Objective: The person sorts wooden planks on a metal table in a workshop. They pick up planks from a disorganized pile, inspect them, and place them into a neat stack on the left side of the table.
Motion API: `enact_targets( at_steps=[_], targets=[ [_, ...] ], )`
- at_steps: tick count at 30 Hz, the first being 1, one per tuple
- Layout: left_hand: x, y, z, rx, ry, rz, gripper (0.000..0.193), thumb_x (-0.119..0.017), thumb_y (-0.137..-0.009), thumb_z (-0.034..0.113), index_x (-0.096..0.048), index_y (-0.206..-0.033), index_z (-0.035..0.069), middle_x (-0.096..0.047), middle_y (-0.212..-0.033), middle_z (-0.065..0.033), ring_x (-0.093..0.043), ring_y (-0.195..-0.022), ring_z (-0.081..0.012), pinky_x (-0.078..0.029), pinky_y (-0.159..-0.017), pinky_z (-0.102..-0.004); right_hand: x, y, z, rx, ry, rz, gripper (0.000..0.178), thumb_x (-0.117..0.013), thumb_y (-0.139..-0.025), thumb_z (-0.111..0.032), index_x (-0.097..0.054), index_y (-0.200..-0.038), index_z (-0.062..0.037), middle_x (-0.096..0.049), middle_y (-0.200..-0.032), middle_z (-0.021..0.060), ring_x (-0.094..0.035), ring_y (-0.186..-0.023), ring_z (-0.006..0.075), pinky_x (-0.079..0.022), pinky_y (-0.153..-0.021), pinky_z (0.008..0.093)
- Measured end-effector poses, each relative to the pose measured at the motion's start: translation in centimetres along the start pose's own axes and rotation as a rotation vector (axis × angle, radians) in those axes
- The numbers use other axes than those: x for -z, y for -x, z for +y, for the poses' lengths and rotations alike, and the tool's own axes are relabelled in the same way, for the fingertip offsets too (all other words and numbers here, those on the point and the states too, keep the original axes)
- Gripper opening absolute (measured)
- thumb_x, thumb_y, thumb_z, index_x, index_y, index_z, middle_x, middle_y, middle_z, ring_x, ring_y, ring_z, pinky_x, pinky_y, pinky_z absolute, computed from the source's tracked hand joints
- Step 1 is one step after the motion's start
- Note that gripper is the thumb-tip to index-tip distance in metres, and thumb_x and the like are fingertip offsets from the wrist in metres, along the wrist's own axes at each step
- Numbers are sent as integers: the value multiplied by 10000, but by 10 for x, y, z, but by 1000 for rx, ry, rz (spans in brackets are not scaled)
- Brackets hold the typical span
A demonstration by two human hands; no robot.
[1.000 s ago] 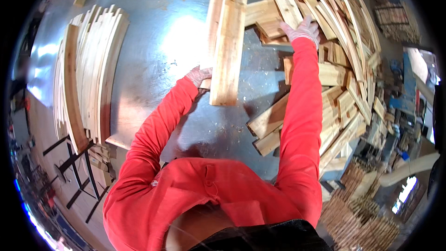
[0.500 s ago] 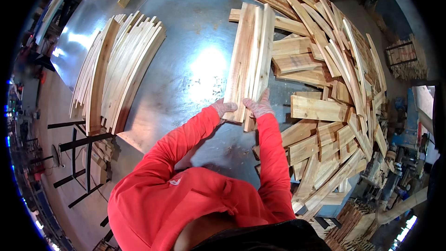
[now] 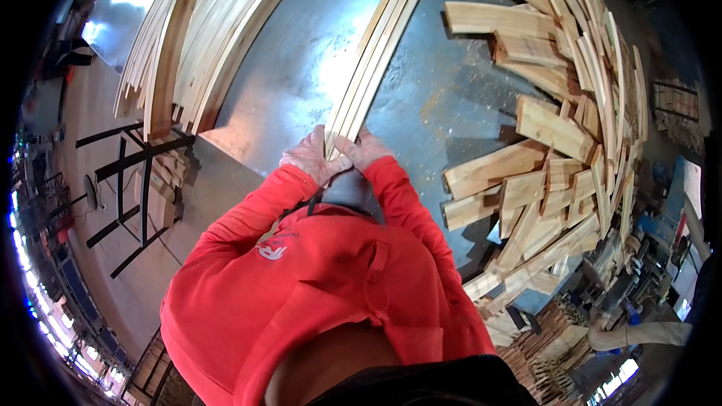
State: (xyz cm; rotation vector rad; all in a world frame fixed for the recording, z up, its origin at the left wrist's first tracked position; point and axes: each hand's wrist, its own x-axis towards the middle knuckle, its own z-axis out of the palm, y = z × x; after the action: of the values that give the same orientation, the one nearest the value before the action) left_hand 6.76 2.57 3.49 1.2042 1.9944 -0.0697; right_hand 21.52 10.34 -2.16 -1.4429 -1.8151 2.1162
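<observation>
Three or so narrow wooden boards (image 3: 376,53), stood on edge side by side, reach away from me over the metal table. My left hand (image 3: 310,156) grips their near end from the left. From the right, my right hand (image 3: 365,152) is closed round the same end, its thumb across toward the left hand. Both hands wear thin pale gloves. A row of boards on edge (image 3: 241,30) stands at the left of the table, one wider board (image 3: 169,60) lying over it.
The grey metal table (image 3: 421,113) spans the middle. On its right lies a loose heap of boards (image 3: 556,128), pointing many ways. Black metal frame legs (image 3: 143,165) stand at the lower left, wood pieces stacked beside them. Machinery (image 3: 587,286) stands at the lower right.
The boards have come nearer and left, away from the heap, turning from broad faces up to narrow edges up, squeezed together. Both hands moved left with them. The whole view has shifted.
</observation>
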Motion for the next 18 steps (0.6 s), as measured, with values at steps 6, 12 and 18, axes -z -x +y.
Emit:
enact_targets(
  at_steps=[6, 12, 18],
  targets=[
    [-68, -27, -33, -65, 307, 352, 1027, -723, -666, 306, -146, -1431, -63, -467, -1303, -286, -525, -1168, -383, -428, -985, -403, 71, 1, 43, 317, -209, 502, 531, -550, -925, -260, -413, -1379, -20, -558, -1259, 125, -523, -1163, 276, -451, -964, 364],
    [-42, -21, -51, -52, 161, 358, 1023, -754, -673, 373, -187, -1429, -17, -523, -1240, -285, -556, -1111, -402, -457, -935, -426, 271, 101, -3, -290, 1513, 948, 889, -675, -759, -321, -191, -1485, -156, -305, -1487, 158, -279, -1376, 358, -227, -1120, 492],
    [-39, -1, -63, -10, 109, 293, 1038, -749, -665, 398, -172, -1462, 69, -530, -1249, -278, -567, -1100, -399, -468, -915, -438, 330, 102, 35, -74, 1326, 858, 784, -602, -762, -76, -265, -1460, -191, -285, -1516, 82, -306, -1377, 306, -242, -1125, 454]
  ],
)
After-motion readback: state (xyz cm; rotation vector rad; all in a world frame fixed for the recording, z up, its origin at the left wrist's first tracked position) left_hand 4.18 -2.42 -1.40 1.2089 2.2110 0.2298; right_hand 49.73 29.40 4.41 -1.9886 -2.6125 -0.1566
